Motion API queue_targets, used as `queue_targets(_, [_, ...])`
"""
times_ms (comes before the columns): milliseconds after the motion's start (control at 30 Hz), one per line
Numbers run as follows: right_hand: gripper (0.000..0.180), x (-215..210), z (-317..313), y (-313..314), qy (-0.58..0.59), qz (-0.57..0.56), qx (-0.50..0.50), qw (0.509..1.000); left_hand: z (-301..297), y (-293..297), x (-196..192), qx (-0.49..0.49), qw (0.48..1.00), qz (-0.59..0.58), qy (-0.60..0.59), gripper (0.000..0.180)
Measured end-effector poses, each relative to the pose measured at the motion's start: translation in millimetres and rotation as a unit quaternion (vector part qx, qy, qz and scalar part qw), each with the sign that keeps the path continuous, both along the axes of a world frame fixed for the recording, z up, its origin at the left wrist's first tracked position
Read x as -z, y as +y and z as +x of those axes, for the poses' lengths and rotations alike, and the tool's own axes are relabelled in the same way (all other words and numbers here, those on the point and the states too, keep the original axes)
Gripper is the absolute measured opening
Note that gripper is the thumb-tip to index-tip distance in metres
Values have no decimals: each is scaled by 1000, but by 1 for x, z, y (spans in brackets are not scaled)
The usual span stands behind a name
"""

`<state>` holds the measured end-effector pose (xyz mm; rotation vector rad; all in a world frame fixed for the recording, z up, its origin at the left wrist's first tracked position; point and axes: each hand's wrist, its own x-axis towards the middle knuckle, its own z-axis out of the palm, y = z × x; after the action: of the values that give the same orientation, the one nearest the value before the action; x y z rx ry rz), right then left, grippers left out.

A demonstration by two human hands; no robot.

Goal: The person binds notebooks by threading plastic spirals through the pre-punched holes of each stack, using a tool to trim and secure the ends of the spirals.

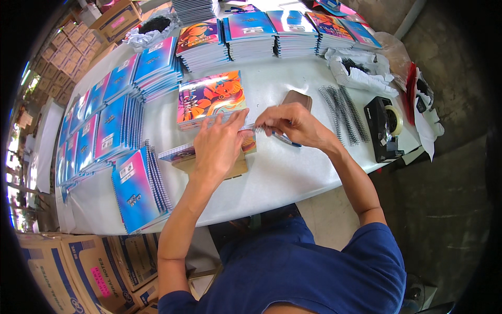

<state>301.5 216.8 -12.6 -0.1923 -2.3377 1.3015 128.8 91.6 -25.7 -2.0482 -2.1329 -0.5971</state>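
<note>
Blue-sleeved shoulders fill the lower edge, forearms reaching up to the white table. Left hand presses fingers down on a notebook, mostly hidden beneath the palm. Right hand pinches a spiral wire binding at that notebook's edge; a blue pen peeks out under it. Just beyond lies a colourful notebook stack. Loose black spirals sit right, beside a tape dispenser.

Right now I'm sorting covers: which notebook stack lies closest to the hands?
The orange-and-pink flowered stack, alone mid-table, just beyond the left hand and right hand. The blue stacks lie farther left.
</note>
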Motion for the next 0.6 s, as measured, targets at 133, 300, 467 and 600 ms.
queue_targets(133, [19,-7,0,5,-13,44,79,996,3,-1,-3,-7,1000,-1,-7,48])
queue_targets(300, [16,12,-7,14,22,24,2,999,3,-2,-8,1,1000,-12,-18,48])
queue_targets(467, [30,4,-5,24,-36,15,-52,998,4,-6,-13,15,999,-34,-22,48])
queue_targets(600, [34,0,-9,21,8,71,-43,997,3,-6,-10,27,1000,-3,-6,48])
